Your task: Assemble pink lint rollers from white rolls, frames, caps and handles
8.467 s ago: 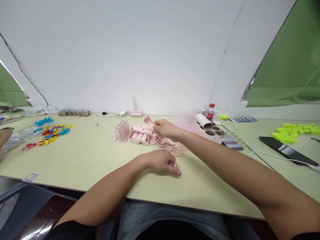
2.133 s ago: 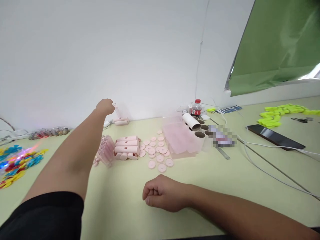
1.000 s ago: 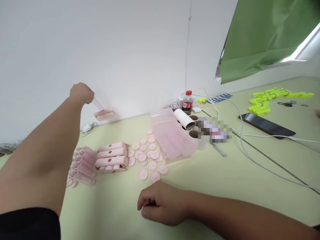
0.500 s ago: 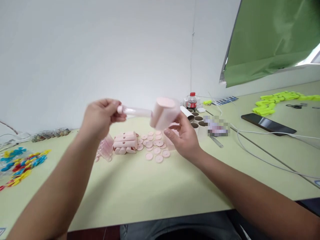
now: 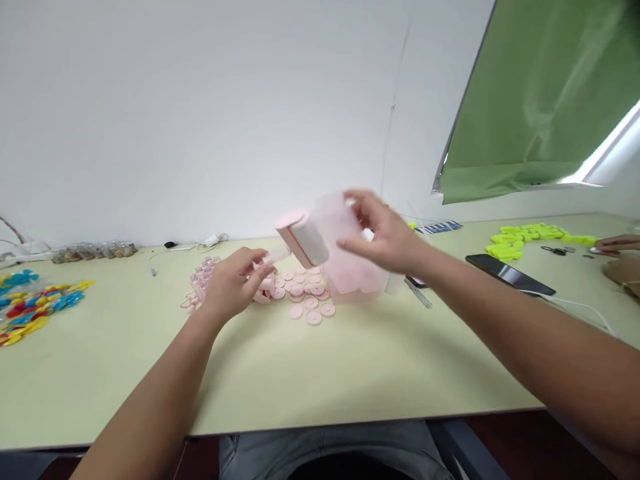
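My left hand (image 5: 243, 283) pinches a short clear tube (image 5: 277, 255) in front of the wall. At the tube's far end hangs a pale pink and white oval body (image 5: 303, 239) with an orange stripe, tilted; it looks joined to the tube. My right hand (image 5: 377, 230) curls its fingers round a translucent pink container (image 5: 334, 223), smeared by motion, beside that body. Below are loose pink discs (image 5: 313, 303). Pink parts (image 5: 203, 277) lie behind my left hand, partly hidden.
Coloured plastic pieces (image 5: 43, 303) lie at the left, with small bagged items (image 5: 95, 251) behind. To the right are a knife-like tool (image 5: 419, 293), a black phone (image 5: 507, 273), neon-yellow strips (image 5: 525, 239) and scissors (image 5: 555, 250). A co-worker's hand (image 5: 620, 245) reaches in at the right edge.
My left hand has moved lower and closer to the oval body. My right hand has shifted from that body to the translucent container. The view has turned; a co-worker's hand now shows.
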Tool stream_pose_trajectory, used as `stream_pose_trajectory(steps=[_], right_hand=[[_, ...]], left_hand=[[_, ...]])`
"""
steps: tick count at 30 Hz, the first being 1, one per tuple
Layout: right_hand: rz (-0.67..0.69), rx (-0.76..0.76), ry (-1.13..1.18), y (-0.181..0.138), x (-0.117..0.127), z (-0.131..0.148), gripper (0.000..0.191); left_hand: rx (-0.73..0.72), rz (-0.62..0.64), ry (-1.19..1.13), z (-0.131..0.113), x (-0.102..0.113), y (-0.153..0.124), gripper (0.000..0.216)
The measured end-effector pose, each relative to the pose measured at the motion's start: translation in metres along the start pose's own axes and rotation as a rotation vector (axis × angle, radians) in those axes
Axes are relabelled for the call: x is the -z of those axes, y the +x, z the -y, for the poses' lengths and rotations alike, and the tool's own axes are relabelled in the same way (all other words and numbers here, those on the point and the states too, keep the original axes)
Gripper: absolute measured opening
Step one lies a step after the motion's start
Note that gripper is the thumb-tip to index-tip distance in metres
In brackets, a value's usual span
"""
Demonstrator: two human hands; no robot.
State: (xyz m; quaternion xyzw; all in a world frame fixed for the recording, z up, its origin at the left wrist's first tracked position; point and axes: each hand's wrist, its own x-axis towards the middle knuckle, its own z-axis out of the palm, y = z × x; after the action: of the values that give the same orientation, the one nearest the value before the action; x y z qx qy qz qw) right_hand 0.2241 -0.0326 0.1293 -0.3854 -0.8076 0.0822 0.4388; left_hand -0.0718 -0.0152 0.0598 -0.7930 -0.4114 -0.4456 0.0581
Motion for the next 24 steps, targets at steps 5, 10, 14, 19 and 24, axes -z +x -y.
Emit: stream_pose_trajectory(steps=[5,10,14,19,24], right_hand=[[-0.091,-0.047,-0.077,0.033,0.036,-0.005,0.081],[0.115,-0.125,-0.271,0.051,0.034,-0.027,0.088],[0.437,-0.162,-0.466,0.060,0.016,-0.051,0.068],[0.642,-0.179,-0.583,0.065,-0.009,-0.070,0.067],[0.689,-0.183,-0.611,0.062,-0.025,-0.078,0.069]], left_hand=[[0.268,-0.309,-0.195,0.018,-0.004,-0.002,0.025],[0.412,-0.341,-0.457,0.016,-0.012,0.000,0.029],[0.404,-0.299,-0.488,0.013,-0.019,-0.003,0.030],[0.391,-0.225,-0.459,0.012,-0.021,-0.007,0.031],[0.396,-0.180,-0.430,0.010,-0.020,-0.007,0.033]])
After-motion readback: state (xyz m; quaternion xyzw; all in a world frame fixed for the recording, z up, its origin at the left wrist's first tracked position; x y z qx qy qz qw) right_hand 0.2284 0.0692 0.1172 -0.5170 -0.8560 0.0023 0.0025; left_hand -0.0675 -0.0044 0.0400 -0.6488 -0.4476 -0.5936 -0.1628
